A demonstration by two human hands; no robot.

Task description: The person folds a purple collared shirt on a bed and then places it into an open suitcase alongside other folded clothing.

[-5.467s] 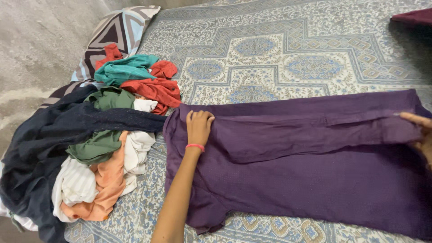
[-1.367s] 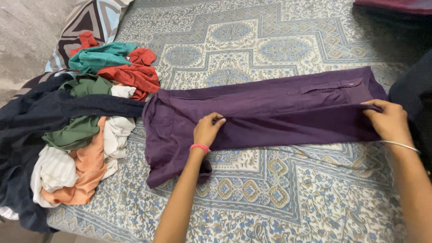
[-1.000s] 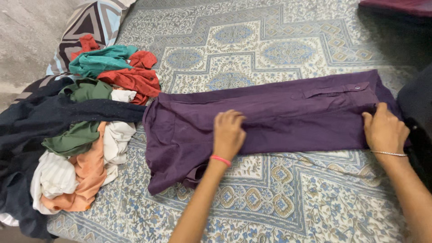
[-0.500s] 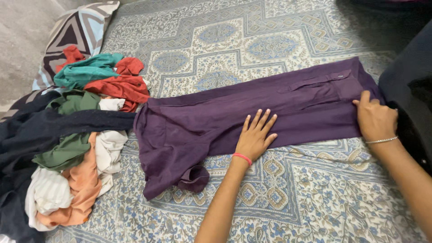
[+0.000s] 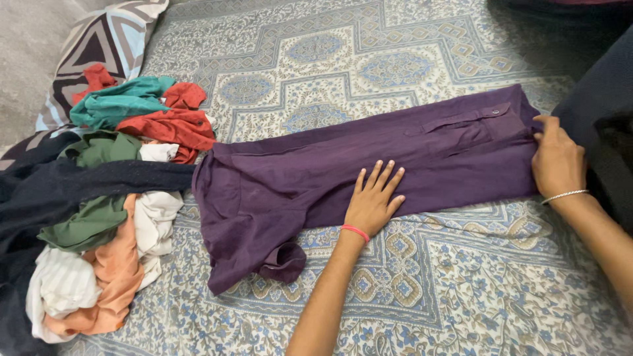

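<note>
A dark purple garment (image 5: 316,178), folded lengthwise into a long strip, lies across the patterned bedsheet (image 5: 409,283). My left hand (image 5: 373,202), with a pink band on the wrist, rests flat with fingers spread on the strip's near edge around its middle. At the strip's right end my right hand (image 5: 558,161), a thin bangle on its wrist, lies on the cloth with its fingers at the edge. Whether those fingers pinch the cloth I cannot tell. A small flap of the garment curls out at the lower left.
A heap of loose clothes (image 5: 112,198) in navy, green, teal, red, white and orange lies at the left. A striped pillow (image 5: 99,46) sits behind the heap. Dark fabric (image 5: 603,105) fills the right edge.
The garment was folded over from wide to a narrow strip. My left hand went from gripping the fold to lying flat on it. My right hand shifted slightly at the right end.
</note>
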